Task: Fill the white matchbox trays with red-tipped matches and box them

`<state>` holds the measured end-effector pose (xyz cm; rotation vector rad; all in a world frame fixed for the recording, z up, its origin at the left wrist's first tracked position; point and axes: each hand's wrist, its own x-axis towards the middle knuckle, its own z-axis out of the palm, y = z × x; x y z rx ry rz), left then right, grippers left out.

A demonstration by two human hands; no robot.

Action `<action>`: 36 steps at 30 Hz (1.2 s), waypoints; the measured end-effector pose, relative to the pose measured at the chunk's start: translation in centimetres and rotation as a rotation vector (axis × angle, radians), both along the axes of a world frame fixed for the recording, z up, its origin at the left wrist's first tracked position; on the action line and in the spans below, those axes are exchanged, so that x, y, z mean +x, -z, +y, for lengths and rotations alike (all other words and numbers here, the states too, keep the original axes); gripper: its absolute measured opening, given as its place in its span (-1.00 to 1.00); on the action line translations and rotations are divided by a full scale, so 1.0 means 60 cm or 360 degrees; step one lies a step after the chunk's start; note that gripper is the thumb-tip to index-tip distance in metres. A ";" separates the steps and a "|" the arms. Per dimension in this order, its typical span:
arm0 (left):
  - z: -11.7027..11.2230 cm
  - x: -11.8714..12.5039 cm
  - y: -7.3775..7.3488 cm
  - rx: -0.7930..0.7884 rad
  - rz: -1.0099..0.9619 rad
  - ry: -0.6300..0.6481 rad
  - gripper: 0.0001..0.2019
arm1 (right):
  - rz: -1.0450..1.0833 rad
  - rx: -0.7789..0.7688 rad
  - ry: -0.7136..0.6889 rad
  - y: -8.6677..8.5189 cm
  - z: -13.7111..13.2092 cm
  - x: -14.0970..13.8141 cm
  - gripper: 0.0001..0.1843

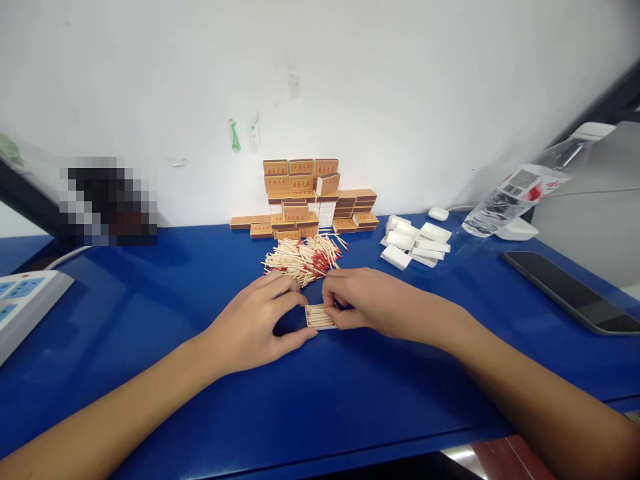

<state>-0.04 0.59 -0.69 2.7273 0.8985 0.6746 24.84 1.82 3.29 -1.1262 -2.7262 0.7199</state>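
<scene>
A small white matchbox tray (321, 327) lies on the blue tabletop, with a row of matches (318, 315) lying lengthwise in it. At the tray's left end, my left hand (257, 323) grips it with thumb on the near side and index finger on the far side. My right hand (363, 300) is closed in a pinch over the right end, covering that part of the tray; whatever its fingertips hold is hidden. Just beyond both hands sits a loose heap of red-tipped matches (300, 259).
Stacked orange matchboxes (300, 183) stand against the wall. Several white trays (417, 241) are piled right of the heap. Farther right are a tilted water bottle (525, 183), a small white case (439, 213) and a phone (570, 290). A power strip (33, 300) lies at left.
</scene>
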 end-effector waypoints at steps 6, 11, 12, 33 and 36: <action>0.000 -0.001 0.000 0.0026 -0.0016 0.0006 -0.76 | 0.0211 0.0171 0.0365 0.010 0.053 0.048 -0.91; -0.001 0.000 -0.001 0.0010 -0.0018 -0.0009 -0.76 | 0.0182 0.0131 0.0986 0.030 0.098 0.053 -0.80; -0.001 0.000 -0.001 0.0009 -0.0017 -0.0012 -0.76 | 0.0175 0.0123 0.1029 0.033 0.101 0.047 -0.76; 0.003 -0.004 0.003 0.0038 -0.0032 -0.0022 -0.75 | -0.0316 0.0071 0.0818 -0.023 0.111 0.194 -0.68; 0.005 -0.004 0.003 0.0021 -0.0021 -0.0031 -0.74 | -0.0283 0.0131 0.0747 -0.018 0.106 0.172 -0.68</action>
